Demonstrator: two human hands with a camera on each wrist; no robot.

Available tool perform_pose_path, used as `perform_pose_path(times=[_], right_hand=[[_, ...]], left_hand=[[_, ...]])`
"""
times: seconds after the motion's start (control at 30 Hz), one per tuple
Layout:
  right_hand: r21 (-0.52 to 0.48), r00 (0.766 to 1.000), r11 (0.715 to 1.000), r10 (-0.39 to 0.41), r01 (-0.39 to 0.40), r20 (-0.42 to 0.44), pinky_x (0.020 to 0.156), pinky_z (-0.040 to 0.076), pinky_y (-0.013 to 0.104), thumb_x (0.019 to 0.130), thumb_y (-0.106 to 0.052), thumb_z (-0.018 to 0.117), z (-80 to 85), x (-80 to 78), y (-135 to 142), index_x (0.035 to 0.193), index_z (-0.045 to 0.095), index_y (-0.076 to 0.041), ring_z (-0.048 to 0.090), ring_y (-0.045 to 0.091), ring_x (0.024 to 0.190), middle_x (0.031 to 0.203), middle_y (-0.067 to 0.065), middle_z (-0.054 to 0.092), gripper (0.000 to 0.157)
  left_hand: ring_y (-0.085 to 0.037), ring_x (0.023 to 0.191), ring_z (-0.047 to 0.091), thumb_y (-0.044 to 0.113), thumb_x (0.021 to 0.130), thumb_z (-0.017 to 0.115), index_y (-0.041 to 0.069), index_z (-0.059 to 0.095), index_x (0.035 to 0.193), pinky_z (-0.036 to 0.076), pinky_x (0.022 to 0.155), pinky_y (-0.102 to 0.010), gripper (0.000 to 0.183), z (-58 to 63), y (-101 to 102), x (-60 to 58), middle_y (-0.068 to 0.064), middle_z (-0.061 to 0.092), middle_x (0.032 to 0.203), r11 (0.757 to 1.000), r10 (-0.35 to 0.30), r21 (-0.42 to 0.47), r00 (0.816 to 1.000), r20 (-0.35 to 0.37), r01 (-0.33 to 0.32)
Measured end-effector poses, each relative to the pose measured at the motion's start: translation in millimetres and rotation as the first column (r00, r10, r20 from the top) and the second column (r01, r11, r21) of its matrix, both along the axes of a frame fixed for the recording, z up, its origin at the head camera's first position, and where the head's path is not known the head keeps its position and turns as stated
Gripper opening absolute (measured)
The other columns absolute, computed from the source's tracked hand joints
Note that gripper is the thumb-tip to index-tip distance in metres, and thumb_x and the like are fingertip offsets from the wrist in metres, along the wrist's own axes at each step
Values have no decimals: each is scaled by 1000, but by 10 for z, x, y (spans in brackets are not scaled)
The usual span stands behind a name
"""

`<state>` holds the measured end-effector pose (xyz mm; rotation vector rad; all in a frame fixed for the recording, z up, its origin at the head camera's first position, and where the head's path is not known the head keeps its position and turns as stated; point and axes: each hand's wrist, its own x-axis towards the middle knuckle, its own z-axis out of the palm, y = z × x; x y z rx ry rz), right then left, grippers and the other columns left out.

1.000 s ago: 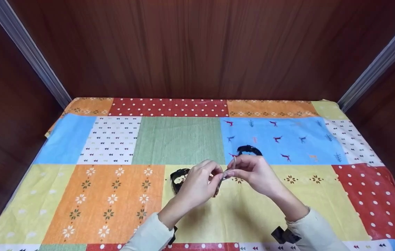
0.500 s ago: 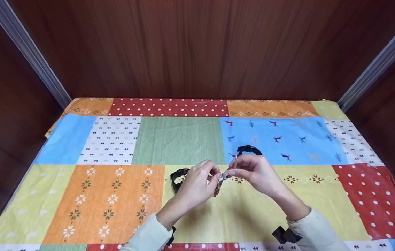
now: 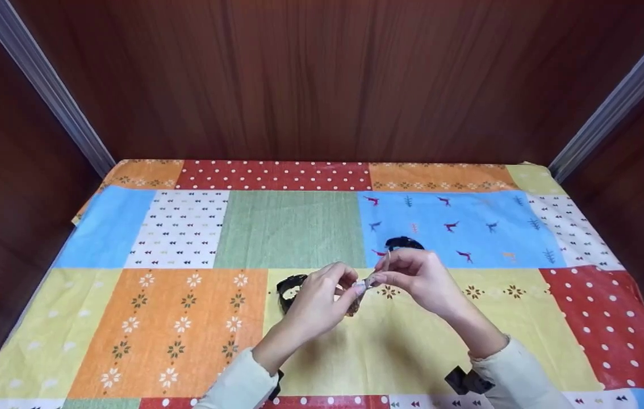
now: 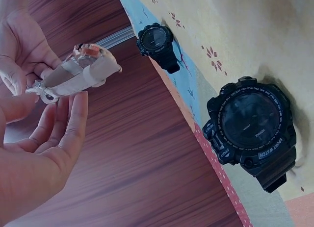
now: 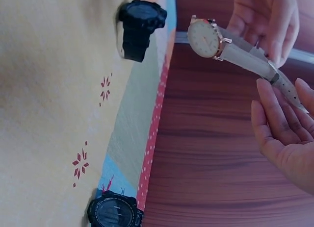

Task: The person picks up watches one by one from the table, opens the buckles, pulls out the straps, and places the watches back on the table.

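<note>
A person is standing over the patterned cloth (image 3: 293,227), holding a pale-strapped watch (image 5: 244,62) up in the air between both hands, clear of the surface, probably so the two hands can be reaching the strap at once. The left hand (image 3: 322,295) is pinching the strap near the buckle (image 4: 49,95), thumb and forefinger clamped together on it; this seems to be steadying the watch while its round face (image 5: 203,39) is hanging free at the other end. The right hand (image 3: 421,281) is pinching the strap's free end, thumb and forefinger together on it, with a bit of strap poking up past the fingertips, likely gripped there for guiding that end. The spare fingers of both hands are curving loosely, slightly apart, seemingly keeping out of the way; exact contact under the strap I can't tell. Two black sport watches are lying on the cloth, one (image 3: 284,292) just beside the left hand, the other (image 3: 404,242) just beyond the right, neither being touched.
</note>
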<state>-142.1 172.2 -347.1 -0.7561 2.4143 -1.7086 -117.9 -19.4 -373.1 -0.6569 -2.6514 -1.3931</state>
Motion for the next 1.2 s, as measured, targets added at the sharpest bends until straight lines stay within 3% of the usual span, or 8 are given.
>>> perform_pose_path(times=[0.1, 0.27, 0.57, 0.87, 1.2], right_hand=[[15, 1000, 1000, -1, 1, -1, 65, 52, 28, 79, -5, 69, 8, -4, 4, 83, 64, 2, 63, 14, 70, 80, 11, 64, 9], [28, 1000, 1000, 13, -13, 8, 62, 51, 25, 80, -4, 68, -10, -27, 10, 85, 64, 4, 61, 10, 68, 81, 12, 63, 10], [9, 994, 994, 111, -111, -13, 64, 52, 32, 82, -3, 66, -76, -51, 0, 87, 63, 4, 61, 12, 71, 82, 13, 63, 10], [36, 989, 989, 145, -145, -20, 61, 49, 23, 82, -4, 65, -131, -48, -43, 87, 62, 3, 57, 9, 70, 80, 11, 62, 9], [23, 986, 985, 169, -169, 1, 71, 53, 31, 76, 6, 68, -181, -44, -68, 88, 58, 6, 64, 22, 79, 83, 16, 63, 16]], left_hand=[[-15, 84, 59, 15, 85, 64, 6, 60, 95, 48, 75, -28, 14, -5, 6, -2, -1, 61, 92, 1000, -2, -14, 1000, 13, 2], [-14, 78, 58, 12, 83, 66, 7, 61, 90, 46, 70, -25, 9, -11, 13, -9, 0, 62, 88, 999, 5, -48, 1000, -28, -7], [-13, 77, 56, 10, 84, 65, 7, 62, 88, 46, 70, -26, 7, 3, 13, -14, -1, 61, 86, 999, 20, -39, 998, -52, -22], [-13, 78, 58, 9, 84, 63, 5, 61, 87, 47, 70, -26, 5, -23, 6, -17, -2, 62, 85, 1000, 6, -28, 996, -86, -8], [-13, 77, 57, 9, 84, 64, 5, 62, 87, 47, 68, -24, 6, -22, 8, -13, -3, 62, 85, 1000, 8, -14, 997, -77, -9]])
